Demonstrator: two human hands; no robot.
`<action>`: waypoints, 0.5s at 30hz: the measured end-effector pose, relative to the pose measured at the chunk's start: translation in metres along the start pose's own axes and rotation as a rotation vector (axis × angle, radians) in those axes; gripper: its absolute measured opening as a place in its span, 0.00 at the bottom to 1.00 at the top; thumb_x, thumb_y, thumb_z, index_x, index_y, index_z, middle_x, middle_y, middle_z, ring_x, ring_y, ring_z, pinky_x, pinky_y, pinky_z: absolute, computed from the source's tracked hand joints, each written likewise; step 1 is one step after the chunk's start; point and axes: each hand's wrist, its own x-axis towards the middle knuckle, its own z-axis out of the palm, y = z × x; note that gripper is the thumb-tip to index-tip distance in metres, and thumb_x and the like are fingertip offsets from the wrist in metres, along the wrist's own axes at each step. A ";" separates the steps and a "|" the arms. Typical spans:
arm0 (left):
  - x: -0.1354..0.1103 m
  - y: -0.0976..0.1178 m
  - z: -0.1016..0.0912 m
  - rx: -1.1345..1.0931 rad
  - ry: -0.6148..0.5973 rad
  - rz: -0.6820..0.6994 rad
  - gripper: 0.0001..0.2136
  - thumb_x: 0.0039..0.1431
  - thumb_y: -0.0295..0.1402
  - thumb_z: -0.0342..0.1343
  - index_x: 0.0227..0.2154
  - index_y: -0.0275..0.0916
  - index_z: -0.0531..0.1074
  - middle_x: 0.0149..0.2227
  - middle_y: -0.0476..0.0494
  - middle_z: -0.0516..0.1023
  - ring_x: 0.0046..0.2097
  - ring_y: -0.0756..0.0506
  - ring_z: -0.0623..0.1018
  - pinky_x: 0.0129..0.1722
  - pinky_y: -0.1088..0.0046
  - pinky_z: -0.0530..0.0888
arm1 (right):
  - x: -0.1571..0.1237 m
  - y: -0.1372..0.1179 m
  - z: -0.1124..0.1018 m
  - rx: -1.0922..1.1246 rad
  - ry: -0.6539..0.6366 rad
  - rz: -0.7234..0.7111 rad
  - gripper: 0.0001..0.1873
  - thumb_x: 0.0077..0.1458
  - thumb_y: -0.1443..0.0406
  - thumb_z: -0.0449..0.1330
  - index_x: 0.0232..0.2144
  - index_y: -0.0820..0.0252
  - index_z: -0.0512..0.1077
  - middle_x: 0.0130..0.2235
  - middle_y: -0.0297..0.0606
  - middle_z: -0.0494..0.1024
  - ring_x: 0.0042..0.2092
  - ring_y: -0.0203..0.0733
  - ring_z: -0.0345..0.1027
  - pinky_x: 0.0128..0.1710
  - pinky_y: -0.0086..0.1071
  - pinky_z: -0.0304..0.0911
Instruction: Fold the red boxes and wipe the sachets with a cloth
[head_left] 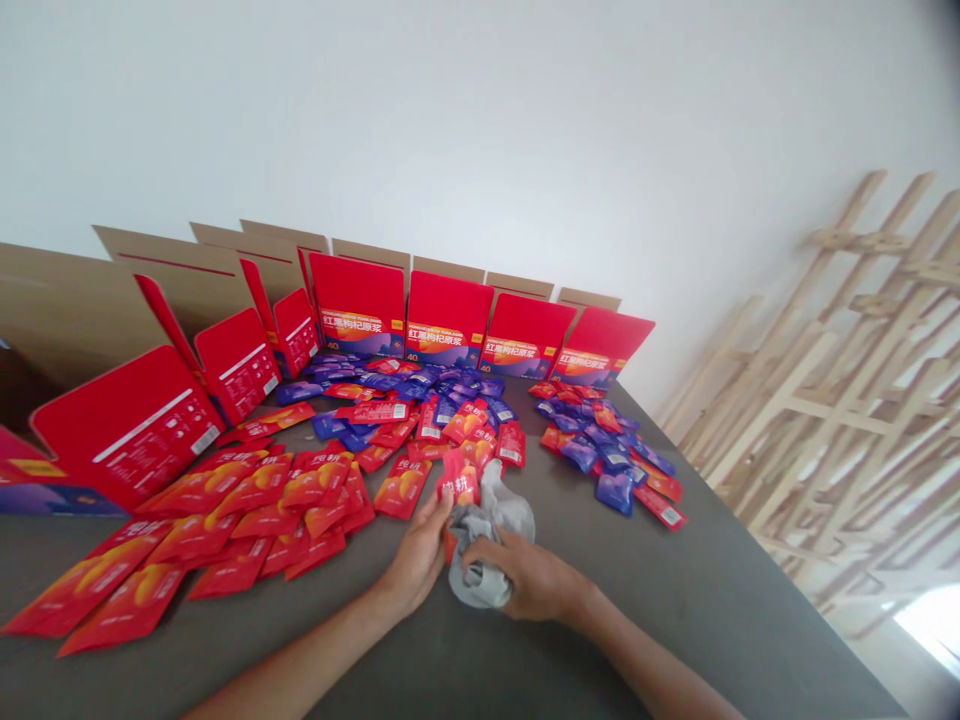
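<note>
Left hand (420, 555) pinches glossy red foil sachet (459, 480), seemingly bracing it against crumpled grey cloth (496, 525) bunched in right hand (527, 577), fingers closed.

Bright, soft daylight; blown-out glare lower right; edges warped.

The dark grey table (675, 600) carries a wide spread of red sachets (247, 500) on its left half. Purple sachets (352, 375) lie mixed with red ones toward the rear centre. A separate mixed group (607, 450) lies at the right. Open red boxes (448, 320) stand along the rear and left edges. A crumpled grey cloth (502, 515) rests at front centre.
</note>
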 end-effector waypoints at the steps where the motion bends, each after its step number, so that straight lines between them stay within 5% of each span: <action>1: 0.000 -0.003 0.000 0.004 -0.056 -0.018 0.23 0.53 0.47 0.72 0.46 0.38 0.78 0.42 0.41 0.86 0.51 0.37 0.83 0.55 0.61 0.77 | 0.000 0.003 0.001 0.004 0.058 0.013 0.26 0.49 0.75 0.64 0.49 0.51 0.71 0.45 0.40 0.75 0.42 0.44 0.71 0.41 0.32 0.66; 4: -0.003 -0.012 0.000 0.010 -0.215 -0.084 0.24 0.53 0.47 0.72 0.47 0.37 0.79 0.48 0.38 0.85 0.57 0.35 0.80 0.60 0.57 0.74 | 0.000 0.010 0.001 0.024 0.380 0.069 0.22 0.52 0.74 0.62 0.48 0.52 0.70 0.48 0.41 0.74 0.47 0.47 0.70 0.47 0.37 0.67; 7: -0.002 -0.013 0.000 -0.015 -0.214 -0.098 0.24 0.54 0.47 0.71 0.49 0.37 0.78 0.51 0.37 0.84 0.61 0.35 0.77 0.63 0.55 0.71 | 0.001 0.011 -0.011 0.086 0.618 0.148 0.15 0.53 0.73 0.61 0.43 0.53 0.69 0.42 0.38 0.74 0.43 0.45 0.69 0.46 0.36 0.67; 11: 0.003 -0.002 -0.006 -0.048 -0.096 -0.010 0.26 0.57 0.48 0.68 0.53 0.40 0.75 0.56 0.38 0.81 0.63 0.36 0.75 0.65 0.55 0.70 | 0.002 0.003 -0.032 0.289 0.387 0.167 0.09 0.56 0.70 0.61 0.39 0.55 0.70 0.34 0.32 0.74 0.35 0.39 0.68 0.36 0.31 0.67; 15: 0.006 0.001 -0.011 0.009 -0.024 0.036 0.29 0.57 0.50 0.67 0.58 0.41 0.72 0.60 0.38 0.78 0.65 0.36 0.73 0.66 0.54 0.69 | 0.004 -0.004 -0.022 0.296 0.258 0.123 0.09 0.57 0.65 0.65 0.42 0.54 0.74 0.39 0.37 0.80 0.41 0.46 0.74 0.44 0.41 0.72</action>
